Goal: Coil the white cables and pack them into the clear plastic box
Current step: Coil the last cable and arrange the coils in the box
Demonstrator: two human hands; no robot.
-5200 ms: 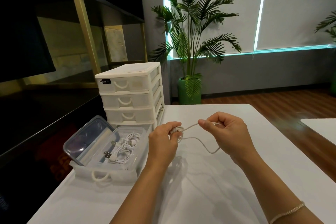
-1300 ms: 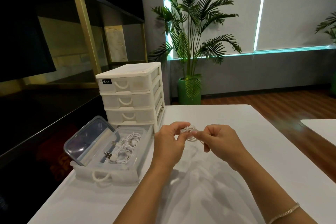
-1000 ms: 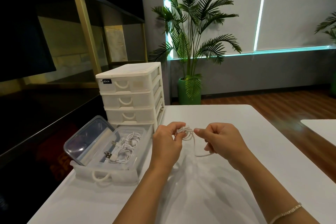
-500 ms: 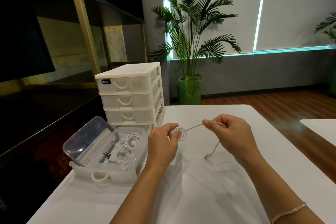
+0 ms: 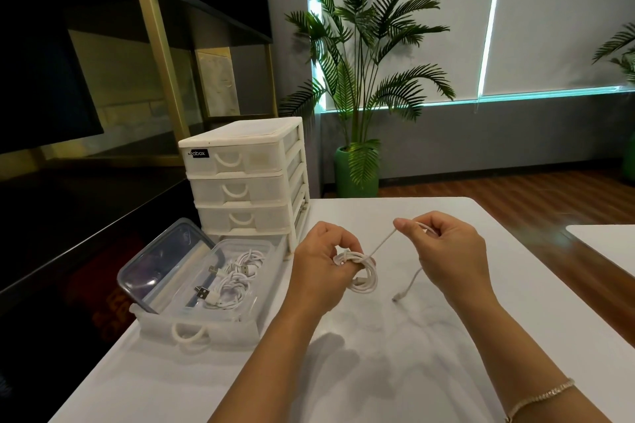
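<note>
Above the desk point(image 5: 446, 336), the left hand point(image 5: 321, 268) grips a coiled cable point(image 5: 360, 273); the right hand point(image 5: 443, 247) pinches its taut tail. Farther left, the box point(image 5: 237, 324) holds 2 coiled cables point(image 5: 233, 280), before the drawers point(image 5: 245, 178).

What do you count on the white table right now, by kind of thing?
White cable being coiled in the hands: 1
Clear plastic box with coiled cables inside: 1
Clear box lid: 1
White plastic drawer unit: 1
Total: 4
</note>
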